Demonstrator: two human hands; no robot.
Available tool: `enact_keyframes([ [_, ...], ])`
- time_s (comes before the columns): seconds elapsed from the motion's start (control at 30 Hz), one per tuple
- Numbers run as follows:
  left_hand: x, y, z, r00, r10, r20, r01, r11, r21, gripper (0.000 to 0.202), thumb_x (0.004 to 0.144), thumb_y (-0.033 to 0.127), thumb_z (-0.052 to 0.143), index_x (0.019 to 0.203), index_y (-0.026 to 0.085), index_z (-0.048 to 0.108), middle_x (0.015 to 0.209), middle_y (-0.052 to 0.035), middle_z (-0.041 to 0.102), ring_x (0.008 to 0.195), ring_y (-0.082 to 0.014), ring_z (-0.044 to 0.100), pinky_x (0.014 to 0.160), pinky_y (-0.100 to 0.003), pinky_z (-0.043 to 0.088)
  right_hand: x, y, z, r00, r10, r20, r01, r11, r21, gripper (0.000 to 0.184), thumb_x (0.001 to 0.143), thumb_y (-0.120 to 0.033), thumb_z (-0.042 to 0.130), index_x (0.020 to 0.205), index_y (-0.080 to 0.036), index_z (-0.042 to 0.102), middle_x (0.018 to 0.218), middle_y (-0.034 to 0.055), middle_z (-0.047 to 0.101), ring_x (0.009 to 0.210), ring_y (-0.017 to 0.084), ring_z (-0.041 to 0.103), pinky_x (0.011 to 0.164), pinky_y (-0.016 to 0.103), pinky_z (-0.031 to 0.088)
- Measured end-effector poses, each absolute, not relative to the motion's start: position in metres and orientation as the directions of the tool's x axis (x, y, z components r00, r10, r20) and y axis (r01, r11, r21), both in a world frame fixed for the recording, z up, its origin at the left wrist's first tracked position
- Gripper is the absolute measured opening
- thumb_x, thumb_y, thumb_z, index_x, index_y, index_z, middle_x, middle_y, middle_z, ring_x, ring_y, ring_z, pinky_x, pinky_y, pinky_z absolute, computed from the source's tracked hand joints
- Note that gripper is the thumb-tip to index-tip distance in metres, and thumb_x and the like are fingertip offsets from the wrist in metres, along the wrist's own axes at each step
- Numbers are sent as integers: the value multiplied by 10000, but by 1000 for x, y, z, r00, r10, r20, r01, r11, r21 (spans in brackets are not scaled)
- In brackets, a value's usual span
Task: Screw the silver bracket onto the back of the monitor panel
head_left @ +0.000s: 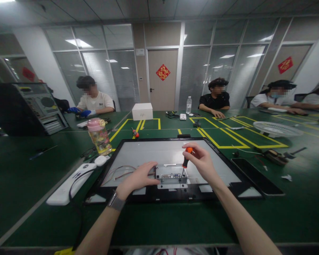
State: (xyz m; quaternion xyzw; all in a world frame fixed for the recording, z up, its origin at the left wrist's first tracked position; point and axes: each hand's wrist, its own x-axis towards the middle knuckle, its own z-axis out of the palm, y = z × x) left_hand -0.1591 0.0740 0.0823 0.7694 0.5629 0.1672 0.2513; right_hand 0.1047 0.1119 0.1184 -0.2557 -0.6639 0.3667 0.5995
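Head view: left hand (138,177) at the left end of a metal bracket (172,180), thumb and fingers spread apart, thumb tip at the lower corner and forefinger by the upper one (impossible to tell how firmly pressed). Around the left wrist, a grey-banded watch (116,202). Right hand (201,161) above the bracket's right end, fingertips and thumb clamped on the handle of an orange-and-black screwdriver (186,158), shaft slanting down, tip at the bracket (exact contact too small to make out). Bracket on the near middle part of a black-framed display panel (146,150), flat on the green table (175,226) directly in front, with thin cables (123,173) running across the pale back, left of the bracket.

Left of the panel, a long white device (71,185) marked "14", with a pink-lidded drinking bottle (97,136) behind and a black computer tower (51,109) farther off. Right of the panel, a dark smartphone (256,177), just beside the frame; beyond, a round white grille (276,128). Across the table, a white box (142,111), a clear water bottle (188,105), and seated co-workers, among them a person in blue gloves (88,113) and another in a black top (215,100).
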Motion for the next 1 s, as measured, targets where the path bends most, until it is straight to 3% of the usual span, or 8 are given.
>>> enact_keyframes([
  [0.2, -160, 74, 83, 301, 953, -30, 782, -229, 579, 761, 749, 472, 739, 1414, 214, 474, 1528, -106, 438, 1397, -300, 410, 1187, -418, 278, 105, 113, 116, -240, 793, 561, -230, 515, -826, 304, 932, -422, 575, 1126, -251, 735, 1024, 71, 719, 953, 247, 667, 891, 415, 513],
  [0.43, -160, 73, 84, 308, 951, -38, 782, -231, 579, 768, 756, 478, 737, 1425, 217, 465, 1531, -100, 433, 1399, -299, 409, 1183, -396, 282, 102, 110, 119, -147, 765, 627, -93, 620, -779, 172, 800, -402, 752, 920, -280, 773, 896, 31, 655, 770, 199, 619, 742, 352, 531],
  [0.57, -161, 73, 84, 308, 951, -36, 782, -232, 578, 783, 760, 486, 734, 1435, 198, 460, 1536, -114, 423, 1405, -313, 397, 1184, -406, 279, 102, 107, 120, -225, 754, 617, -126, 605, -786, 276, 929, -407, 584, 1107, -274, 748, 985, 59, 694, 883, 234, 652, 857, 407, 513],
  [0.63, -161, 73, 85, 311, 950, -36, 780, -233, 580, 777, 763, 478, 734, 1434, 196, 461, 1532, -114, 429, 1398, -313, 408, 1180, -406, 287, 102, 106, 120, -263, 758, 598, -167, 574, -801, 305, 955, -390, 542, 1177, -273, 715, 938, 54, 706, 847, 230, 660, 829, 410, 523],
  [0.73, -159, 73, 85, 310, 950, -40, 782, -231, 579, 766, 764, 456, 736, 1430, 194, 461, 1530, -111, 432, 1392, -303, 415, 1178, -397, 289, 102, 107, 119, -237, 745, 624, -109, 618, -779, 263, 924, -382, 601, 1127, -277, 731, 871, 39, 676, 807, 214, 633, 758, 368, 529],
  [0.87, -158, 75, 82, 307, 951, -36, 785, -232, 574, 758, 753, 439, 748, 1419, 205, 471, 1528, -103, 438, 1397, -295, 408, 1179, -387, 283, 102, 111, 118, -185, 715, 674, -26, 682, -731, 168, 852, -373, 700, 964, -266, 762, 922, 45, 633, 812, 199, 601, 735, 336, 522],
  [1.0, -159, 75, 82, 311, 950, -36, 787, -237, 569, 759, 767, 448, 735, 1428, 191, 463, 1530, -107, 433, 1396, -295, 407, 1178, -381, 279, 103, 112, 117, -212, 715, 667, -1, 682, -731, 218, 870, -371, 682, 1054, -278, 753, 887, 40, 625, 803, 200, 593, 755, 352, 515],
])
